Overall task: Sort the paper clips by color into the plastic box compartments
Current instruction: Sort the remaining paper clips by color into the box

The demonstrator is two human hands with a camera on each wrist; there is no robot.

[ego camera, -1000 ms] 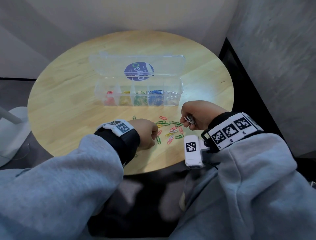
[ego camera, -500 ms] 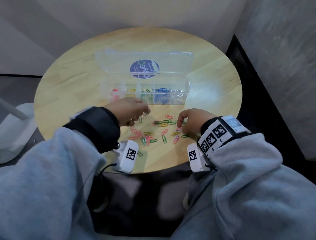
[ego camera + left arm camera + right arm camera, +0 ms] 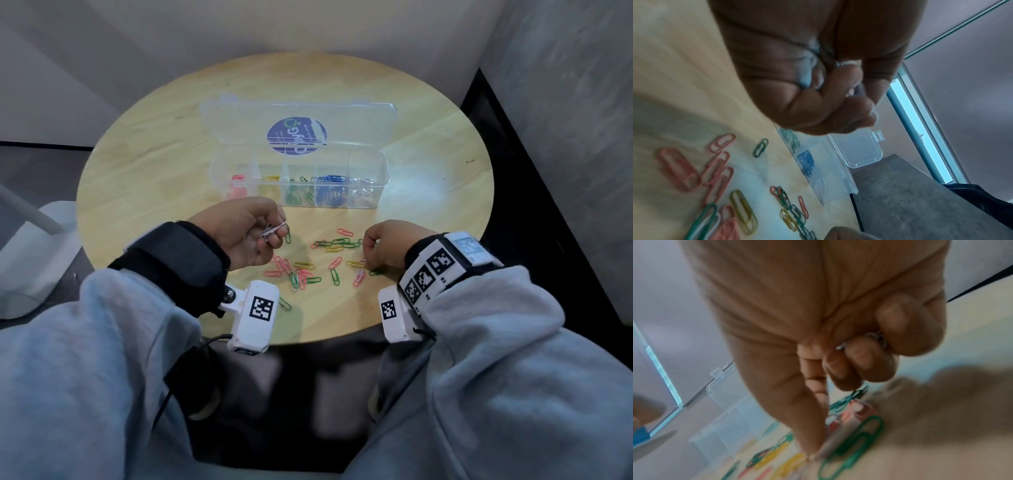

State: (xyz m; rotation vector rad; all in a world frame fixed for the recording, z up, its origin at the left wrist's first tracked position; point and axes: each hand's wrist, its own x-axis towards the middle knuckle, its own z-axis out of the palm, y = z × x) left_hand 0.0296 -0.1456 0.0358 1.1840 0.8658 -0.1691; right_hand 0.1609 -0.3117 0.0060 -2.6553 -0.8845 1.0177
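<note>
A clear plastic box (image 3: 380, 171) lies open in the middle of the round table, its lid (image 3: 359, 120) folded back. Its compartments hold red, yellow, green, blue and white clips. Loose coloured paper clips (image 3: 308, 270) are scattered in front of it. My left hand (image 3: 275, 234) hovers palm-up near the box front and pinches a small bunch of white clips (image 3: 272, 230). My right hand (image 3: 368, 257) is down at the right of the scatter. Its curled fingers hold white clips (image 3: 875, 337), while thumb and forefinger tips touch a pale clip (image 3: 824, 451) on the table beside a green clip (image 3: 855, 443).
The wooden table (image 3: 137, 205) ends just in front of my wrists. A white rounded base (image 3: 30, 257) stands on the floor to the left. A grey wall and a dark gap (image 3: 513, 192) run along the right.
My left hand rose from the table, went toward the box and now holds white clips palm-up. My right hand dropped from mid-air onto the right side of the scatter.
</note>
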